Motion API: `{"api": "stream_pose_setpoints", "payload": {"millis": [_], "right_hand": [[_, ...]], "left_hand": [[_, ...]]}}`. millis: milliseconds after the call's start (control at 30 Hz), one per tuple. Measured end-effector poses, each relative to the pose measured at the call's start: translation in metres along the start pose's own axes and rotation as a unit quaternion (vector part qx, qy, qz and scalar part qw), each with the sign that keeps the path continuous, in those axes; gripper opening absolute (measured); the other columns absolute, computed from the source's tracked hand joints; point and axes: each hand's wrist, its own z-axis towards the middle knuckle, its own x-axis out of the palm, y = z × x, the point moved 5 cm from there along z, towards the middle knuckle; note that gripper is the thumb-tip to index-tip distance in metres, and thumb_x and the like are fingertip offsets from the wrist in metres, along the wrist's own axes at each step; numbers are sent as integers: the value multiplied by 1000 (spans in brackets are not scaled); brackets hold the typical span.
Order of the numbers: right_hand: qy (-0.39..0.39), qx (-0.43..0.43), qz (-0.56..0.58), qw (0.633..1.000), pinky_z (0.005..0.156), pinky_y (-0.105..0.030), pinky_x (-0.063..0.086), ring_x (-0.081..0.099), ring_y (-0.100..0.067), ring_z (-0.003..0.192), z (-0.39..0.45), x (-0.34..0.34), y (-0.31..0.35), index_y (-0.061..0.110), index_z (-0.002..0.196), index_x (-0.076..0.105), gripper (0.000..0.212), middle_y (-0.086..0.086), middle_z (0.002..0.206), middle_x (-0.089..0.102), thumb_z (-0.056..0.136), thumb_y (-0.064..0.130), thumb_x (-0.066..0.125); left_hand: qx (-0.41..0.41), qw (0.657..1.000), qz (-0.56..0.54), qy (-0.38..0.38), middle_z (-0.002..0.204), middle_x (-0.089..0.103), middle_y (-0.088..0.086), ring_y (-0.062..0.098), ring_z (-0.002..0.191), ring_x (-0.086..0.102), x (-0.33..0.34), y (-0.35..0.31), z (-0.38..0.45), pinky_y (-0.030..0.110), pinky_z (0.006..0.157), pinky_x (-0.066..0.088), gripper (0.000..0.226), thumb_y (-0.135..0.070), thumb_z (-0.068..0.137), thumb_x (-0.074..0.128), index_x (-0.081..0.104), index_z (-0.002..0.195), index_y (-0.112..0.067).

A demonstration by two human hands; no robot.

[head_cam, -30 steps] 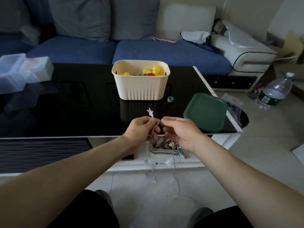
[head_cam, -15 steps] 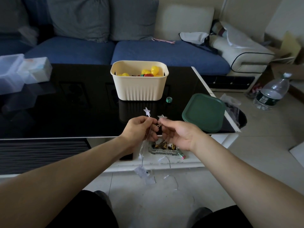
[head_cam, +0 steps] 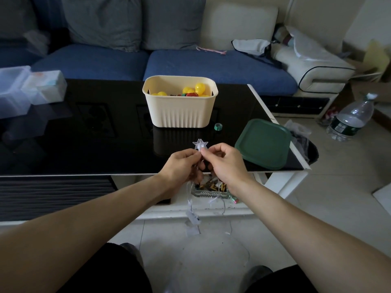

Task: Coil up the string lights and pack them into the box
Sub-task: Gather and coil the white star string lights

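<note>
Both hands meet over the near edge of the black desk (head_cam: 88, 144). The left hand (head_cam: 183, 166) and the right hand (head_cam: 224, 163) each have their grip pinched together on the string lights (head_cam: 200, 144), whose clear star pokes up between the fingertips while the thin wire and more stars dangle below toward the floor. Behind them on the desk stands the cream box (head_cam: 179, 111), open, with yellow pieces inside; its green lid (head_cam: 264, 142) lies to the right, near a small green ring (head_cam: 218, 126).

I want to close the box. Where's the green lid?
The green lid lies flat on the black table's right corner, right of the cream box.
</note>
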Motion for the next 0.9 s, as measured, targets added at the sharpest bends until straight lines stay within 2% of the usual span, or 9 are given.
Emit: {"api": "stream_pose_setpoints", "payload": {"millis": [100,200,333,433,533,600,700,800,900], "right_hand": [[15,-52,-42,998,78,-29,56,66,-8,79,-1,0,6,20,95,75,12,6,84,72,95,30,68],[87,-94,-98,987,84,-20,53,65,-1,92,-2,7,12,26,119,73,23,10,105,72,99,28,61],[252,-62,-169,951,70,-21,43,53,-3,72,-7,27,4,36,155,32,56,8,87,56,103,35,52],[252,-35,-179,950,72,-37,49,59,-24,78,-10,28,-2,35,159,16,65,-8,92,58,103,37,50],[161,-49,-200,965,74,-28,50,67,-19,92,1,13,1,14,143,44,54,1,105,65,99,40,60],[196,-65,-254,945,69,-21,49,67,-11,86,4,7,-2,16,115,68,32,5,97,70,92,39,70],[264,-45,-297,917,71,-26,53,65,-8,75,4,3,-16,22,81,73,17,9,79,70,83,37,80],[278,-9,-294,914,91,-40,54,68,-13,87,7,-1,-29,20,88,74,16,5,92,74,82,34,81],[326,48,-232,915,95,-46,54,71,-20,86,5,-5,-39,15,92,70,13,-4,92,75,89,26,76]], "left_hand": [[7,999,28,-21,69,56,8,19,50,50,-4,1,1,28,50,44,24,-17,103,48,59,88,-1],[24,994,66,-81,56,48,1,16,46,42,-15,4,6,25,43,37,27,-20,102,51,58,81,-4],[21,988,72,-132,48,44,-5,9,40,37,-26,7,10,21,39,32,32,-16,102,47,57,72,-9],[17,987,61,-147,53,43,-5,7,39,37,-33,6,10,19,39,30,27,-11,100,47,62,77,-11],[4,988,27,-152,59,40,0,11,44,37,-36,7,12,21,40,28,27,-6,97,41,58,76,-10],[3,988,-3,-154,61,47,7,17,50,46,-35,4,11,24,44,37,28,-3,94,41,55,71,-8],[-3,986,-87,-140,70,66,13,27,65,66,-35,-4,9,33,65,53,30,-4,95,40,54,68,-7],[-19,981,-168,-96,73,69,14,34,76,70,-36,-7,8,42,81,54,29,-9,99,35,49,74,-10],[-44,966,-247,-63,60,49,6,24,56,54,-33,-5,9,41,75,52,31,-17,103,31,46,76,-12]]}}
